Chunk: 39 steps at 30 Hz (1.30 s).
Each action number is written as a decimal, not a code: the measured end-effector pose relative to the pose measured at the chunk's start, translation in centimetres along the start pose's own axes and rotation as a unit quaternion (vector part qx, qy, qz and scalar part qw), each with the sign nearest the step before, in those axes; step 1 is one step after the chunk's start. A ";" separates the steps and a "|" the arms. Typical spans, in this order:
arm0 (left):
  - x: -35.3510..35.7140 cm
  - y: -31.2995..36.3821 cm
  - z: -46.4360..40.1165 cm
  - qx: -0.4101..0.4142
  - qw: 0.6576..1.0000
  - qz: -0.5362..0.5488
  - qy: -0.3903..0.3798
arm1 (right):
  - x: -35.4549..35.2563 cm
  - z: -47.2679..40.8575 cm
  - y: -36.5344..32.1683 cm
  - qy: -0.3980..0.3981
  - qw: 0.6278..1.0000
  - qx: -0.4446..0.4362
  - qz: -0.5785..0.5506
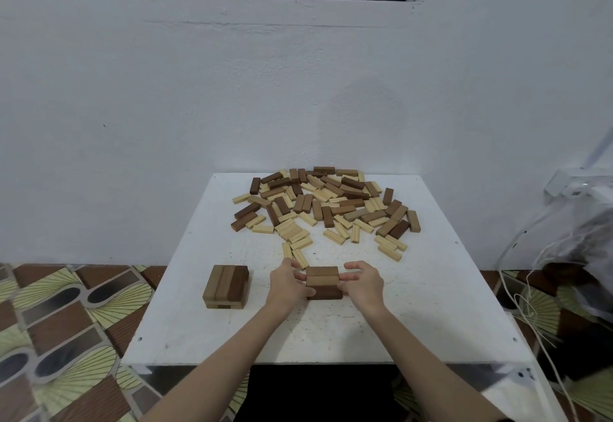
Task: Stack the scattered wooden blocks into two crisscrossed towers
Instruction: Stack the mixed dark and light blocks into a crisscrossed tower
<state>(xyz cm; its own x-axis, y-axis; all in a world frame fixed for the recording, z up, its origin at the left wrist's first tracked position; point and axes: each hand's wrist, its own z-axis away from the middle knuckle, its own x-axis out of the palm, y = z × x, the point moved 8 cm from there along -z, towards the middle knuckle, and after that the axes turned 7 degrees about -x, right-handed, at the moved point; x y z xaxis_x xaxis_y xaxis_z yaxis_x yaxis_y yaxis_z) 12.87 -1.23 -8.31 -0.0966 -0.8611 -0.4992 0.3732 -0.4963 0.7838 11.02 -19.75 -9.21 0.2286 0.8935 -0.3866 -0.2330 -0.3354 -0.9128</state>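
Two short stacks of wooden blocks stand on the white table (pixel 331 332). The left stack (pixel 226 286) stands alone, two crossed layers high, with three blocks side by side on top. The middle stack (pixel 323 282) sits between my hands. My left hand (pixel 286 284) presses its fingertips against the stack's left side. My right hand (pixel 361 280) presses its fingertips against the right side. A wide scatter of loose blocks (pixel 326 206), pale, tan and dark brown, covers the far half of the table.
A white wall rises right behind the table. To the right, cords (pixel 530 308) hang down beside a dark bag in clear plastic (pixel 587 255). Patterned floor (pixel 66 322) lies to the left and right.
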 end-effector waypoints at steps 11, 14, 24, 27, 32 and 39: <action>0.1 0.1 0.0 0.000 1.000 0.001 0.006 | 0.0 -0.1 0.2 0.008 1.000 0.003 0.001; 0.2 0.1 0.1 -0.001 1.000 0.002 0.002 | 0.0 0.0 0.1 0.006 1.000 0.000 0.003; 0.1 0.1 -0.2 -0.003 1.000 -0.005 0.001 | 0.0 -0.2 0.4 0.002 1.000 0.009 -0.018; 0.2 0.1 -0.2 -0.008 1.000 -0.002 0.001 | 0.2 -0.2 0.5 0.003 1.000 0.011 -0.018; 0.1 -0.1 -0.2 -0.010 1.000 0.003 -0.001 | 0.2 -0.2 0.5 0.004 1.000 0.011 -0.016; 0.0 -0.1 -0.2 -0.009 1.000 0.009 0.004 | 0.2 -0.2 0.5 0.005 1.000 0.013 -0.024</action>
<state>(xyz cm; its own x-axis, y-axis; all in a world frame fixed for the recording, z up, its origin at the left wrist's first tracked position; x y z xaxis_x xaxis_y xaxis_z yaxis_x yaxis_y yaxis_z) 12.99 -1.20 -8.48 -0.0830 -0.8687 -0.4883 0.3917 -0.4790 0.7856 11.14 -19.80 -9.74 0.2499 0.9055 -0.3431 -0.2463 -0.2833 -0.9269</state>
